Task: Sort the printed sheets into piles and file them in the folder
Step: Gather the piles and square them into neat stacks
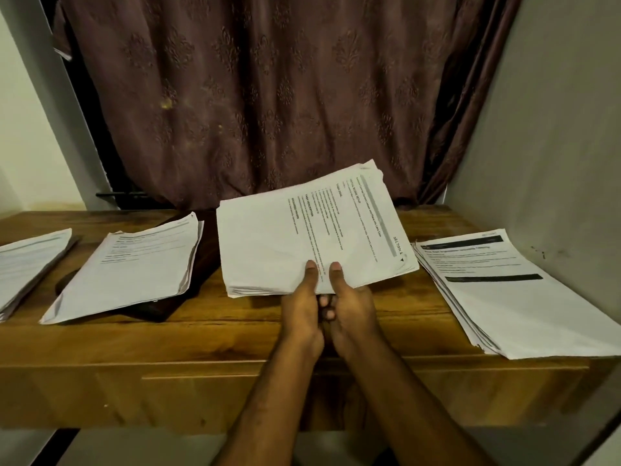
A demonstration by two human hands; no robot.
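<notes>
A thick stack of printed sheets [302,230] is lifted above the middle of the wooden table, its far end tilted up. My left hand [300,307] and my right hand [349,304] grip its near edge side by side, thumbs on top and fingers curled underneath. A second pile [134,267] lies left of centre on a dark brown folder [198,260]. A third pile [27,264] lies at the far left, cut off by the frame. Another pile [510,290] lies at the right, with black header bars on its top sheet.
The wooden table [235,334] has a drawer front below its near edge. A brown patterned curtain [268,95] hangs right behind the table. Pale walls close in at the left and the right [554,129].
</notes>
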